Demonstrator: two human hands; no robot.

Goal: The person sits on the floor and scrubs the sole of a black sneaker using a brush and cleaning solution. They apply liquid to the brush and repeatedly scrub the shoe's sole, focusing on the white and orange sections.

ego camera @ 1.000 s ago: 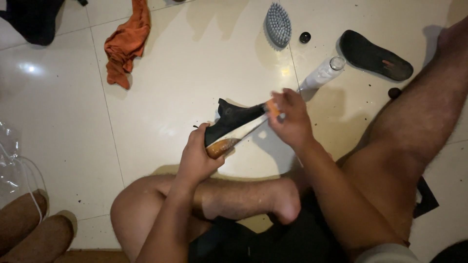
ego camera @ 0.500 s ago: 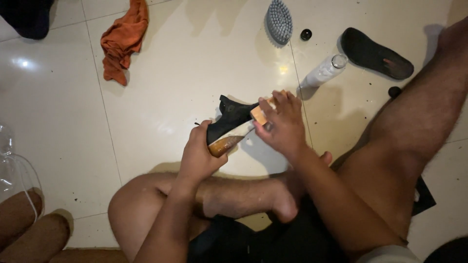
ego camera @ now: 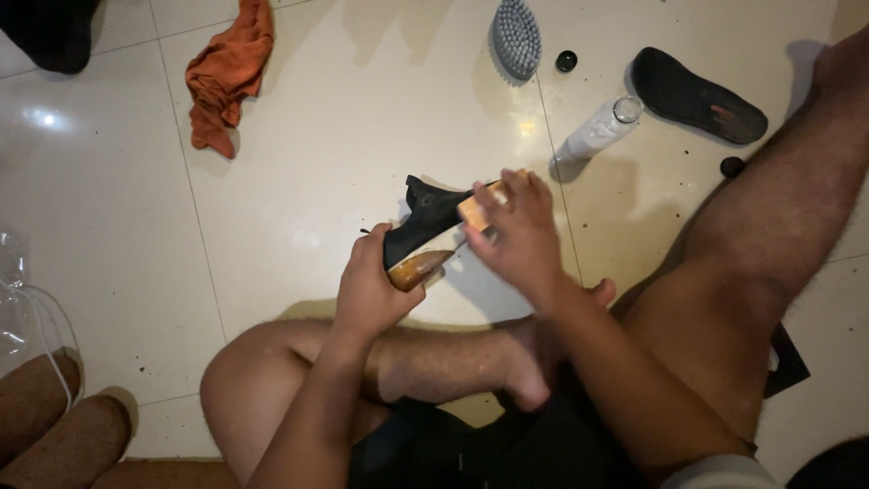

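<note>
Gripping the black shoe [ego camera: 425, 222] by its tan sole, the left hand [ego camera: 369, 288] clenches it above the floor; the right hand [ego camera: 514, 237] presses a tan block [ego camera: 477, 208] against it. Beyond, the uncapped white bottle [ego camera: 599, 129] could tip if knocked.

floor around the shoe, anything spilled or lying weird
Yes. A clear bottle lies tipped on its side on the tiles, uncapped, with a small black cap apart near the brush. An orange rag sits crumpled, and a lone black insole lies loose. No spill shows.
</note>
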